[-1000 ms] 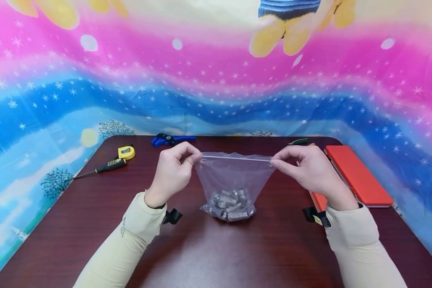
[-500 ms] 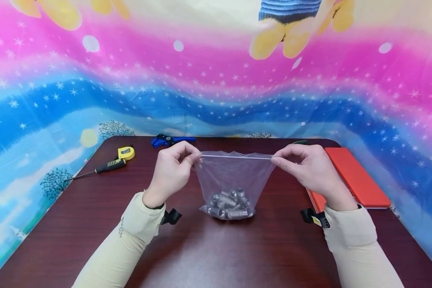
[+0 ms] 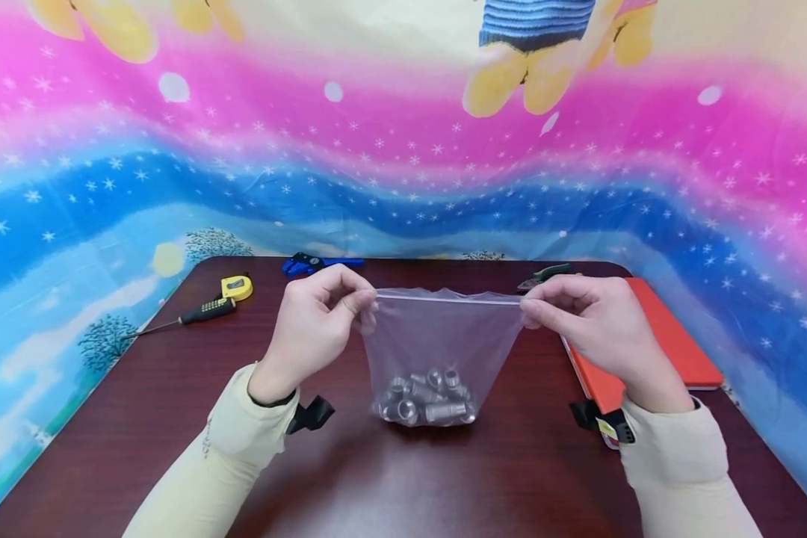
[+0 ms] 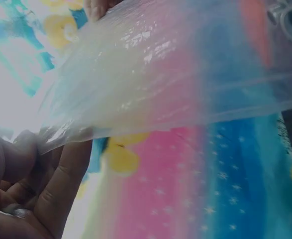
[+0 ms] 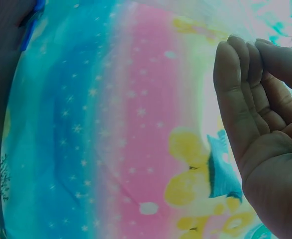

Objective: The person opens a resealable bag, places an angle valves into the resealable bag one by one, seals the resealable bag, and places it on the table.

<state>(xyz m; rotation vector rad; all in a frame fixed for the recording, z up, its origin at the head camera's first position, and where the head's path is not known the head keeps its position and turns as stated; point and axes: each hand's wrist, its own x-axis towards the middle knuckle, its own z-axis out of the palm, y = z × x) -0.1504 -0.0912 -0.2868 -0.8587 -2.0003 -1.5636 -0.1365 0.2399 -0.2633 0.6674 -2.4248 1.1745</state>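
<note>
The left hand (image 3: 316, 317) and right hand (image 3: 595, 321) each pinch a top corner of the clear bag (image 3: 437, 344); metal bits (image 3: 427, 400) sit low between them.

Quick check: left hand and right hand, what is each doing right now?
Left hand: pinches the left top corner of the clear bag.
Right hand: pinches the bag's right top corner.

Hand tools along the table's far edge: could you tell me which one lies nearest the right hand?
The green-handled pliers, just beyond the right hand; the blue tool, tape measure and screwdriver lie farther left.
</note>
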